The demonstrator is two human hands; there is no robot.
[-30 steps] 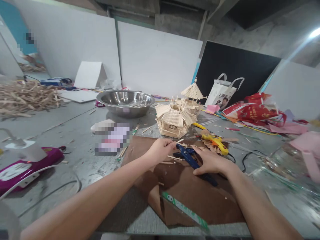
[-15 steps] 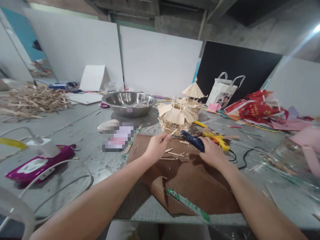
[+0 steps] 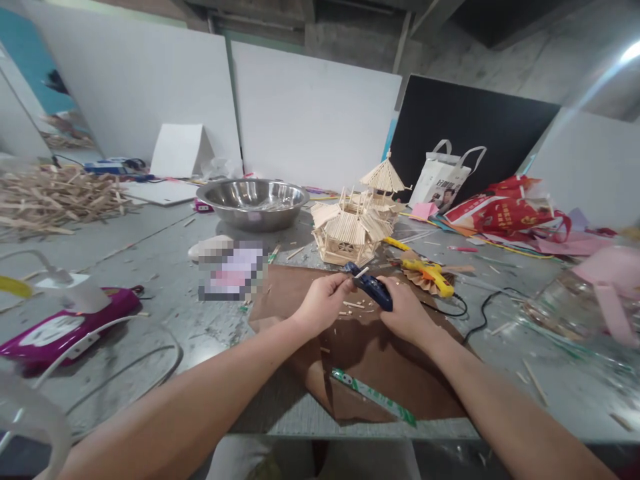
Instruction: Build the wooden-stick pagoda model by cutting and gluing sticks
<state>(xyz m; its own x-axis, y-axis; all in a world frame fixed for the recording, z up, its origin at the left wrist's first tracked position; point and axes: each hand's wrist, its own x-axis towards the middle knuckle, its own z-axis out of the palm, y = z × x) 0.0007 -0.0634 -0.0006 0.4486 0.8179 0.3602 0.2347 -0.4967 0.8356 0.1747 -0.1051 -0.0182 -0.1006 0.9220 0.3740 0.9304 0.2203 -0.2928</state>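
Observation:
Over a brown sheet, my left hand pinches a short pale wooden stick. My right hand is wrapped round a dark blue hand tool, whose head meets the stick. Just beyond both hands stands a small pavilion model built of thin sticks, with a taller pointed roof behind it. Small stick pieces lie on the sheet below the tool. A yellow glue gun rests to the right of my right hand.
A steel bowl sits behind on the left, with a pile of sticks at far left. A purple power strip with cables lies front left. At right are a clear jug and a red bag. A green wrapper lies in front.
The tool in my right hand has moved left and is now at the stick. Both hands are closer together. The whole view has shifted slightly.

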